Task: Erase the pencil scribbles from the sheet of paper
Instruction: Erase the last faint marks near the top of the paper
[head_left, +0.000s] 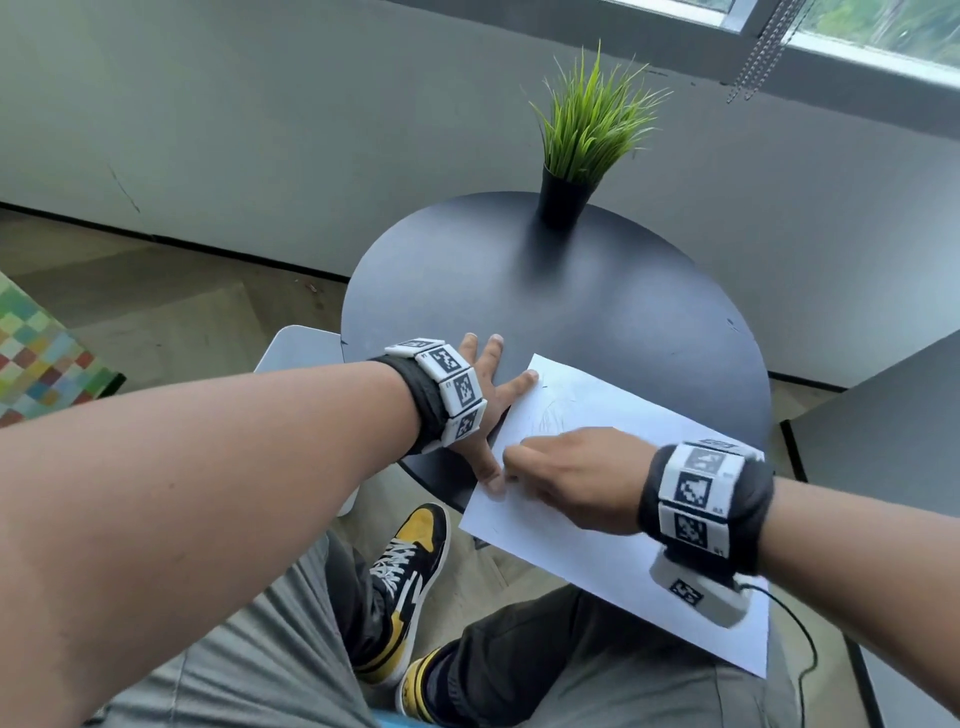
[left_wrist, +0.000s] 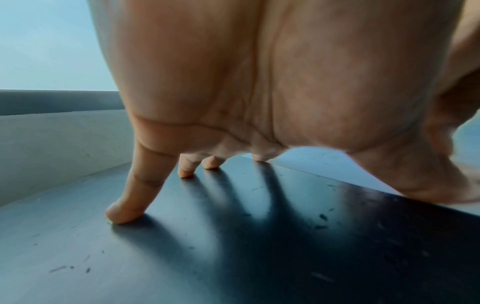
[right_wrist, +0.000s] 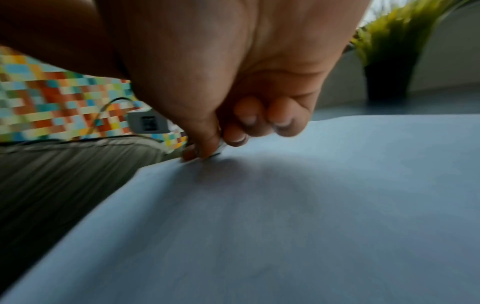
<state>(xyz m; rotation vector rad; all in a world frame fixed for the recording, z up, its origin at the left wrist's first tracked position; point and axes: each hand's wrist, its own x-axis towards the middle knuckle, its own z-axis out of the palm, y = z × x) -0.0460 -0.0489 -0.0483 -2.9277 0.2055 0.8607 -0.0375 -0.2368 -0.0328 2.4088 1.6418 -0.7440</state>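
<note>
A white sheet of paper (head_left: 597, 551) lies on the round black table (head_left: 571, 312), its near part hanging over the table's edge above my lap. Faint pencil scribbles (head_left: 545, 418) show near its far left corner. My left hand (head_left: 483, 395) lies spread flat, index finger on the far corner and thumb on the left edge; its other fingertips (left_wrist: 122, 214) press the bare table. My right hand (head_left: 561, 478) rests on the paper with fingers curled. Thumb and fingers pinch a small pale eraser (right_wrist: 218, 149) against the sheet (right_wrist: 311, 205) by its left edge, the eraser mostly hidden.
A potted grass plant (head_left: 566, 192) stands at the table's far edge. Dark eraser crumbs (left_wrist: 323, 217) dot the tabletop. A white stool (head_left: 296, 348) sits left of the table, and a grey surface (head_left: 883, 415) stands to the right. My knees and a yellow-black sneaker (head_left: 410, 566) are below.
</note>
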